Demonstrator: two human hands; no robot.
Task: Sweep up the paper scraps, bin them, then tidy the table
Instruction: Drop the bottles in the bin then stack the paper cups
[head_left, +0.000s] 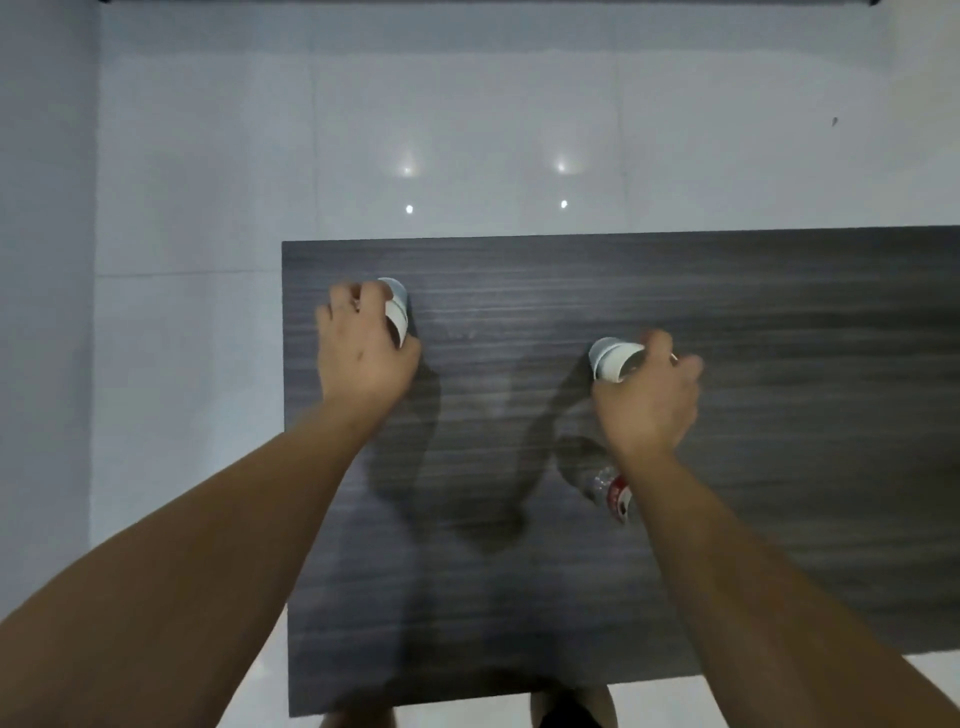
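Two paper cups here, one per hand: left hand (363, 345) is curled round the left cup (397, 312), right hand (649, 395) round the right cup (613, 358), both over the dark table (779, 364); plastic bottle (613, 491) lies just under the right wrist

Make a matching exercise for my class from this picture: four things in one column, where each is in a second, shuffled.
Things:
1. left cup
2. right cup
3. plastic bottle
4. table

Places:
A. partly hidden under the right forearm
B. gripped in the left hand
C. on the white tiled floor
D. gripped in the right hand

Pairs: 1-B, 2-D, 3-A, 4-C
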